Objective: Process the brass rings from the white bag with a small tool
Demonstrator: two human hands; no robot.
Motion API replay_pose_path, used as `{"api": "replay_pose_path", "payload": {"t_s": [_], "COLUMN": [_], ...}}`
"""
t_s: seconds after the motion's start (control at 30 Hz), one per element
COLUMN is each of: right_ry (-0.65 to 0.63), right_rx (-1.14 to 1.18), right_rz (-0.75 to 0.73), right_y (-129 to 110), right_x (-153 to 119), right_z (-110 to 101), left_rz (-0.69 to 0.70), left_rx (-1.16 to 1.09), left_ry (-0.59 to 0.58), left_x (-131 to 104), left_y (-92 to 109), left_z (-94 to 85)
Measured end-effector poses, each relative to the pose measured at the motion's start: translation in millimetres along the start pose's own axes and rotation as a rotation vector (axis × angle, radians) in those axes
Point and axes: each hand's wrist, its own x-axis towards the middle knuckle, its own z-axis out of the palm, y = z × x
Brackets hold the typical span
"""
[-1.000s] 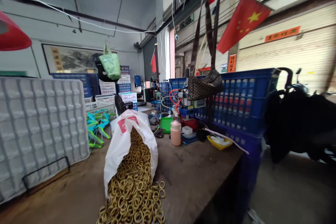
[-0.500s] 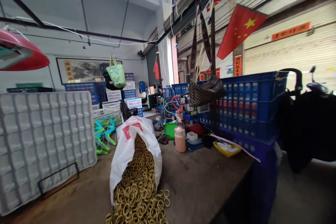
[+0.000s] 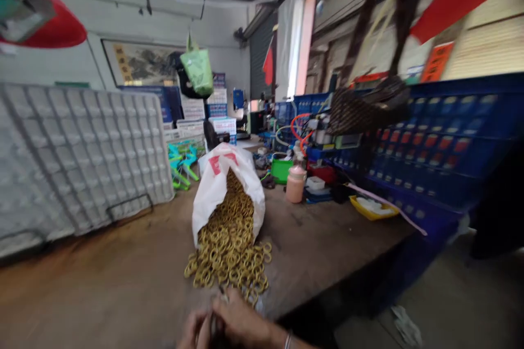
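At the bottom edge, my right hand is closed in a pinch, with a small dark tip showing at its fingers; blur keeps me from telling what it is. A band circles that wrist. My left hand is against it on the left, fingers curled and partly cut off by the frame. What the left fingers hold, if anything, is hidden. Just beyond both hands, a heap of brass-coloured rings spills out of a white sack lying on its side on the brown table.
Left of the sack stands a white ribbed panel by a black wire stand. To the right are a pink bottle, a yellow tray and blue crates. A patterned handbag hangs above the table's right side.
The view has tipped downward and turned left. Both my hands now show at the bottom edge, close together; neither was visible before. The ring heap and sack sit higher in view.
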Motion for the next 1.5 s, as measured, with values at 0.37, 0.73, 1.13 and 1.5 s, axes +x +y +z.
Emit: {"api": "replay_pose_path", "payload": {"t_s": [0.37, 0.73, 1.13, 1.5], "right_ry": [-0.058, -0.114, -0.141, -0.012], "right_rx": [-0.025, -0.022, 0.086, -0.332], "right_rz": [-0.214, -0.223, -0.159, -0.267], "right_y": [-7.7, -13.3, 0.0, 3.8], "right_x": [-19.6, -29.9, -36.5, -40.2], "right_z": [-2.1, 2.4, 6.9, 0.2], "left_rz": [-0.255, -0.377, -0.458, -0.474], "left_rx": [-0.13, -0.461, -0.649, -0.48], "left_ry": [-0.087, -0.181, -0.174, -0.104], "left_x": [-35.5, -48.2, -65.1, -60.8], "left_y": [12.9, 8.0, -0.6, 11.8], "left_z": [-12.7, -14.5, -14.3, -6.5]}}
